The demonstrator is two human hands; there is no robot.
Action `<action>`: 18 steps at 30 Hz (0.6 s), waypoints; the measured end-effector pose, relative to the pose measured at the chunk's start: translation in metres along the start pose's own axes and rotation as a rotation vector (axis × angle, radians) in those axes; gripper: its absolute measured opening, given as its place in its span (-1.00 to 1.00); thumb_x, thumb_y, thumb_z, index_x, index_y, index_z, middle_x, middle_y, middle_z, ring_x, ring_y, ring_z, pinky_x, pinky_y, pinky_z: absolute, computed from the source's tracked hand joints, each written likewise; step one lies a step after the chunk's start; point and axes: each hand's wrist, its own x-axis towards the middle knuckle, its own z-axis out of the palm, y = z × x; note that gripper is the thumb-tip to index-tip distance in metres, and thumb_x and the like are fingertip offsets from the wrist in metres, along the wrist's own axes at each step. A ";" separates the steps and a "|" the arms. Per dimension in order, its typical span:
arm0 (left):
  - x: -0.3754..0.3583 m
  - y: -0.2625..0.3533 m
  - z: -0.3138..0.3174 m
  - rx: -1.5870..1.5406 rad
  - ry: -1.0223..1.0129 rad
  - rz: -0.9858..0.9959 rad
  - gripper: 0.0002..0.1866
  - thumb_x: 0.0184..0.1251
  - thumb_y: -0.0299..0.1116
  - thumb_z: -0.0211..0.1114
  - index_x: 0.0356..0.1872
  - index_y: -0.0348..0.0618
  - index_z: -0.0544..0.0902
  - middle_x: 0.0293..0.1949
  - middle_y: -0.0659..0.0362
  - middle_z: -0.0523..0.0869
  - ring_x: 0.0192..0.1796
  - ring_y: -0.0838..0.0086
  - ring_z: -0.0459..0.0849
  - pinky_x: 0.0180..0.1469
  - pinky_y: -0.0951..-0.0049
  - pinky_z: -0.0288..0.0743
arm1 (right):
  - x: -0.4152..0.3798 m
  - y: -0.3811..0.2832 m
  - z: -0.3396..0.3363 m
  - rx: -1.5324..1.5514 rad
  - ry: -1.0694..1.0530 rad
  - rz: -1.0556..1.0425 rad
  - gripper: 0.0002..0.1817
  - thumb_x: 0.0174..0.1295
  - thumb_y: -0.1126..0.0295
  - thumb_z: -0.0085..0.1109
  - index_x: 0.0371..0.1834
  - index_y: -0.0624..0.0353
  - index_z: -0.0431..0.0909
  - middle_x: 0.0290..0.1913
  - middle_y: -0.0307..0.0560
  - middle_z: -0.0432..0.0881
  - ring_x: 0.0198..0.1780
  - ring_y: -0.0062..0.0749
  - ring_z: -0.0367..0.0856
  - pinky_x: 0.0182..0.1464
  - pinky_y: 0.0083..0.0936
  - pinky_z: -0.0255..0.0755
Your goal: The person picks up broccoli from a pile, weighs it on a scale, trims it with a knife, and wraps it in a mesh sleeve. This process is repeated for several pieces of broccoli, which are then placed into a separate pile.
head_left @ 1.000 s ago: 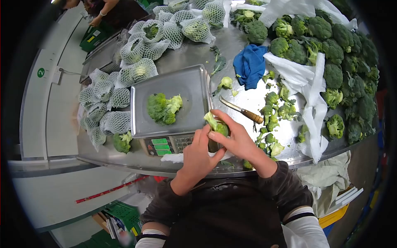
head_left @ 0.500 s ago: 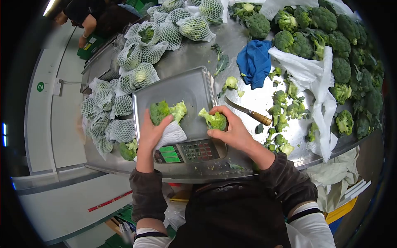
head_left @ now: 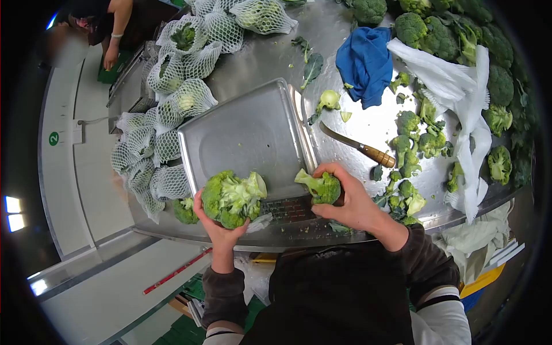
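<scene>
My left hand [head_left: 221, 236] is wrapped around the underside of a large broccoli head [head_left: 233, 198], its cut stem pointing right. In my right hand [head_left: 362, 204] is a small broccoli piece [head_left: 323, 187], gripped by its florets with the stalk toward the left. Both pieces are above the front part of a weighing scale, whose steel tray [head_left: 247, 132] holds only small crumbs. The keypad [head_left: 287, 210] shows between my hands. A bit of white netting [head_left: 260, 222] lies beside the large head, partly hidden.
A wooden-handled knife [head_left: 376, 155] lies right of the scale, near loose florets [head_left: 408, 129] and a blue cloth [head_left: 365, 66]. Net-wrapped broccoli [head_left: 190, 98] is piled at left. Bare broccoli [head_left: 440, 37] and white netting [head_left: 468, 115] occupy the right. Another person's hand [head_left: 110, 56] is at upper left.
My left hand has brought the large broccoli head up from the scale tray and closer to me. My right hand still holds the small piece, slightly farther right. The view has shifted.
</scene>
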 end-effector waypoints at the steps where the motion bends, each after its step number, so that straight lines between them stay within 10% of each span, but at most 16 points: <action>1: 0.001 0.001 0.000 0.000 0.002 -0.003 0.12 -0.39 -0.32 0.52 0.30 -0.19 0.01 0.15 0.02 0.23 0.20 0.27 0.33 0.24 0.26 0.26 | 0.000 -0.004 0.002 0.056 -0.025 0.013 -0.43 -0.03 0.59 0.28 0.09 0.13 0.28 -0.09 -0.24 0.37 0.01 -0.56 0.40 0.02 -0.61 0.34; 16: 0.015 0.035 0.003 -0.012 -0.074 0.182 0.10 -0.33 -0.21 0.56 0.28 -0.21 0.01 0.20 -0.05 0.27 0.19 0.22 0.40 0.22 0.24 0.30 | -0.002 -0.028 0.003 0.077 -0.089 -0.163 -0.32 -0.06 0.43 0.31 0.18 0.20 0.23 -0.02 -0.03 0.50 -0.03 -0.35 0.51 0.06 -0.49 0.34; 18: 0.022 0.050 0.006 -0.114 -0.189 -0.050 0.02 -0.28 -0.28 0.52 0.27 -0.26 0.11 0.17 -0.01 0.35 0.18 0.28 0.42 0.20 0.28 0.33 | -0.001 -0.022 0.005 0.021 -0.063 -0.221 -0.34 -0.04 0.43 0.30 0.17 0.19 0.24 -0.02 -0.03 0.50 -0.04 -0.35 0.51 0.05 -0.48 0.35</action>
